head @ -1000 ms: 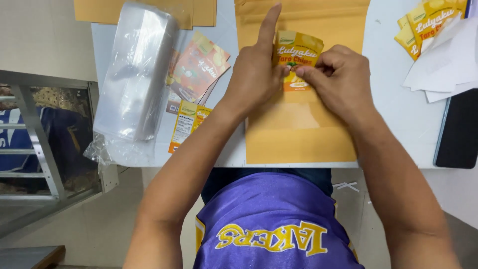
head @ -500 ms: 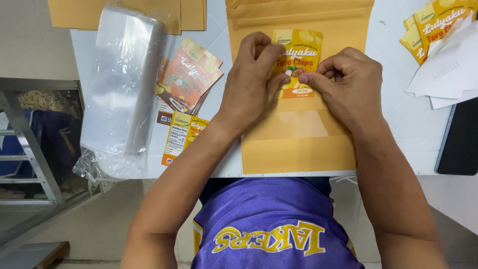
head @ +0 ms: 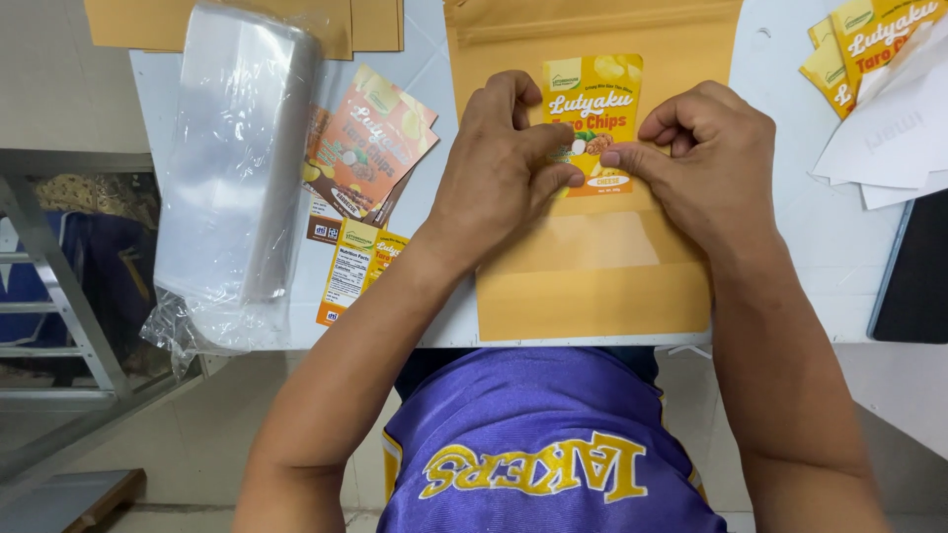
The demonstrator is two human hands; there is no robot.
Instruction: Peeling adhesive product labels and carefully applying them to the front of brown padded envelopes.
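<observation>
- The top of the brown paper pouch (head: 592, 266) runs out of the picture, and so do the yellow labels (head: 869, 39) at the upper right corner and the brown sheets (head: 247, 22) at the upper left.
- The lower left part of the yellow label (head: 594, 114) is covered by the fingers of the left hand (head: 499, 173), so how far it is stuck down there cannot be told.
- The yellow label lies on the upper middle of the pouch, upright and rectangular, with a small picture of chips near its lower half.
- The pouch lies flat on the white table (head: 790, 286), its bottom edge at the table's near rim.
- The left hand is curled, fingertips pressing on the label's lower left edge.
- The right hand (head: 706, 163) is loosely closed, thumb and forefinger pinched at the label's lower right edge.
- A roll of clear plastic bags (head: 237, 178) lies to the left, with orange labels (head: 370, 143) between it and the pouch.
</observation>
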